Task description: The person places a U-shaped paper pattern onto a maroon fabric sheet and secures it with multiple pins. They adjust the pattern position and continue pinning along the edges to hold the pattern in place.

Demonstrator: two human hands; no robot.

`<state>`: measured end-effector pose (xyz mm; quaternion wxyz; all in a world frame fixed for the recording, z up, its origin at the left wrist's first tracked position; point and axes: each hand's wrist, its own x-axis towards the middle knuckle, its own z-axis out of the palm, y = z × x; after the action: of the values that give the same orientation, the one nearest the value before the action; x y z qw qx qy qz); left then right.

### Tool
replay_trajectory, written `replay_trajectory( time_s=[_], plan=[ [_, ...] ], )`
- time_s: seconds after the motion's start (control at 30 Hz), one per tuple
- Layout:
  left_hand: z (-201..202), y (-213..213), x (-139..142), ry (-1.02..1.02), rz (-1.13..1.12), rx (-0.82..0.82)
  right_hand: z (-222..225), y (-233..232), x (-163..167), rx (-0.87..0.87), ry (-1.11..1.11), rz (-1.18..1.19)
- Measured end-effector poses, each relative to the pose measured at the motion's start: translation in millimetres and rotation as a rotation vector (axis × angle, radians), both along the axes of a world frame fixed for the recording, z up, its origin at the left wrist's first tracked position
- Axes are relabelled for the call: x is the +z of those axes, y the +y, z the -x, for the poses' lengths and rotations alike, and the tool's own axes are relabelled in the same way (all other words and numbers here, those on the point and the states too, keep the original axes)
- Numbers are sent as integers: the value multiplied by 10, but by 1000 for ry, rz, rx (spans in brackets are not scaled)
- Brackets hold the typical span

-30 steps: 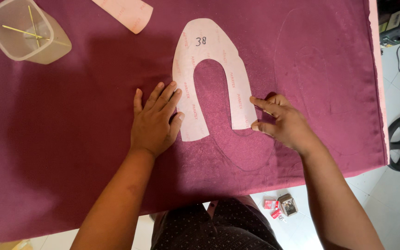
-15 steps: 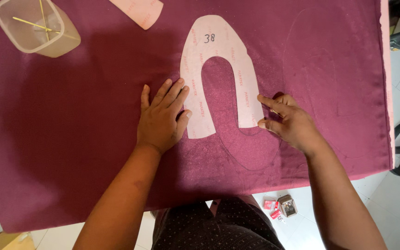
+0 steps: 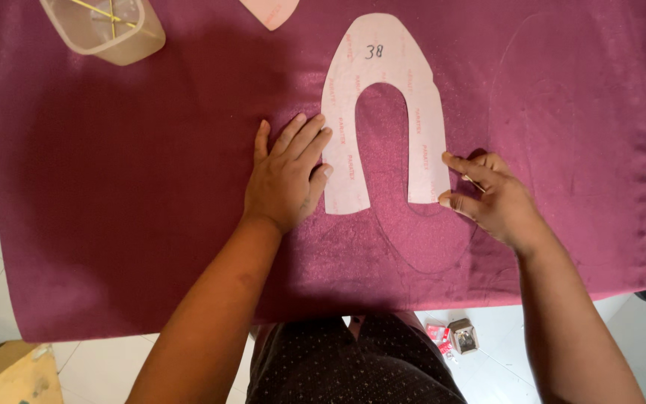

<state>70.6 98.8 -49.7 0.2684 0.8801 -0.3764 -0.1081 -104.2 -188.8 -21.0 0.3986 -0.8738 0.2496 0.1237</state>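
Two hands, left (image 3: 287, 173) flat, right (image 3: 487, 196) perhaps pinching, U-shaped template (image 3: 383, 112), opening toward person, purple fabric (image 3: 136, 194)

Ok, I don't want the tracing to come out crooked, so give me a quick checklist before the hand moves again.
1. Pattern piece lies flat on the maroon fabric: ok.
2. Left hand presses the piece's left leg: ok, fingertips lie on its edge.
3. Right hand sits at the right leg's lower end: ok.
4. Marking tool in the right hand: cannot tell, only a thin sliver shows.
5. Fabric smooth around the piece: ok.
6. Plastic container away from the piece: ok.
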Motion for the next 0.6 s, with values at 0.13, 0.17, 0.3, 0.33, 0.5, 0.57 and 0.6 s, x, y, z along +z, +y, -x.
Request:
replay_trajectory(
  time_s=[0.13, 0.17, 0.3, 0.33, 0.5, 0.57, 0.6],
  plan=[
    [-15, 41, -59, 3, 57, -20, 9, -12, -12, 26, 31, 47],
    [-22, 62, -68, 4, 80, -28, 7, -8, -10, 34, 22, 42],
    [87, 130, -58, 18, 53, -4, -3, 37, 41, 22, 74, 95],
    [158, 145, -41, 20, 23, 15, -6, 57, 58, 28, 71, 97],
    [636, 379, 134, 4, -290, -146, -51, 129, 130, -5, 163, 135],
    [925, 571, 200, 71, -493, -345, -51, 152, 143, -2, 190, 158],
    [1073, 668, 218, 46, -405, -370, -46, 163, 148, 6, 167, 161]
  ],
)
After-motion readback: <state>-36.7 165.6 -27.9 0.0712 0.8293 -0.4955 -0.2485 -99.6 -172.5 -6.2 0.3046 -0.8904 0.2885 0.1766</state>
